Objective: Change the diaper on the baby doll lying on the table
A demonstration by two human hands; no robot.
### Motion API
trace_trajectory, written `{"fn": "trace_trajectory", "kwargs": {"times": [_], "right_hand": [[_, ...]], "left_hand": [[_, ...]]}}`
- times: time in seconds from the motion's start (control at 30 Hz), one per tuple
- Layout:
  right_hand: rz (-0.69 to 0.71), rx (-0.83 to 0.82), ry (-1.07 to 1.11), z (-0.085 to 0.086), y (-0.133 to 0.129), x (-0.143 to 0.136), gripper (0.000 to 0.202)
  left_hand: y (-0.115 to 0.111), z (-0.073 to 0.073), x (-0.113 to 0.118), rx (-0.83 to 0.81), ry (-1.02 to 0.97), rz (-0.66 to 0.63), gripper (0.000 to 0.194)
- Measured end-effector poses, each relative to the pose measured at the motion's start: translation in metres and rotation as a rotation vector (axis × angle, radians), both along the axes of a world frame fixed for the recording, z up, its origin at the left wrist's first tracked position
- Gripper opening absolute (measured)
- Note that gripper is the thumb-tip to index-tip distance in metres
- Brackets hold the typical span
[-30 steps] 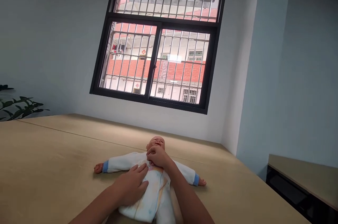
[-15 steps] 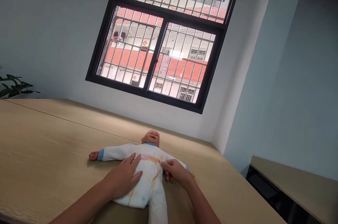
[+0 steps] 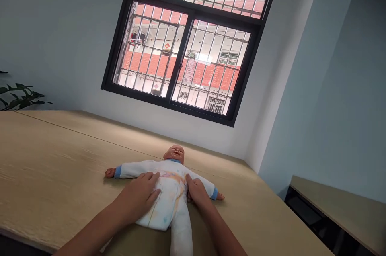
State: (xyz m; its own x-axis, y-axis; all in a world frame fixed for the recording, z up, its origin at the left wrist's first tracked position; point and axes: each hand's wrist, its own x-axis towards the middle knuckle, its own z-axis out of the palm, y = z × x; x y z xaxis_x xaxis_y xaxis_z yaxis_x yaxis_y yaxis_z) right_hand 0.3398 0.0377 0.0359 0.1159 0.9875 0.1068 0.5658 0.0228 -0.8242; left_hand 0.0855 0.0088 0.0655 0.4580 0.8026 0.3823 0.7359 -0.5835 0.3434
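Observation:
A baby doll (image 3: 175, 154) lies on its back on the wooden table, arms stretched out to both sides. It wears a white top (image 3: 164, 203) with a pastel print and blue collar and cuffs, and white trousers (image 3: 181, 230). My left hand (image 3: 141, 193) rests on the left part of the top, fingers spread and lying over the cloth. At the doll's right-hand side in view, my right hand (image 3: 197, 191) grips the edge of the top, thumb uppermost and fingers curled partly out of sight. One trouser leg shows; the other is hidden behind my left forearm.
The wooden table (image 3: 75, 159) stretches to the wall, with a seam across its far part. A barred window (image 3: 181, 59) is above it. Plant leaves (image 3: 24, 97) show at the far left. A lower wooden surface with a dark side (image 3: 340, 203) stands at the right.
My right hand has gone from a pinch at the top's edge to a hold with the thumb raised along the side. My left hand stays on the cloth. The view has shifted slightly.

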Motion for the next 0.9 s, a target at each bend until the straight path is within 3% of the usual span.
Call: {"fn": "trace_trajectory", "kwargs": {"times": [0.1,0.23,0.33,0.47,0.6,0.7,0.8,0.9], "right_hand": [[0.023,-0.015,0.057,0.022,-0.01,0.006,0.057],[0.294,-0.245,0.21,0.055,-0.039,0.003,0.041],[0.374,-0.308,0.203,0.069,-0.054,-0.005,0.04],[0.385,-0.322,0.324,0.069,-0.059,-0.014,0.037],[0.378,-0.248,0.459,0.065,-0.057,-0.017,0.042],[0.236,-0.136,0.354,0.066,-0.056,-0.017,0.039],[0.077,-0.065,0.188,0.07,-0.059,-0.017,0.034],[0.177,-0.233,0.179,0.075,-0.063,-0.02,0.037]], "left_hand": [[-0.015,0.008,-0.007,0.0,-0.081,0.095,0.041],[-0.027,0.011,-0.021,-0.103,-0.026,0.233,0.023],[-0.024,0.01,-0.028,-0.134,0.002,0.196,0.02],[-0.01,0.003,-0.025,-0.284,-0.239,0.05,0.033],[0.002,-0.005,-0.011,-0.56,-0.697,-0.093,0.052],[0.003,-0.007,-0.007,-0.735,-0.965,-0.127,0.063],[-0.001,-0.007,-0.008,-0.677,-0.937,-0.009,0.062],[-0.002,-0.012,-0.005,-0.536,-0.845,0.011,0.054]]}}
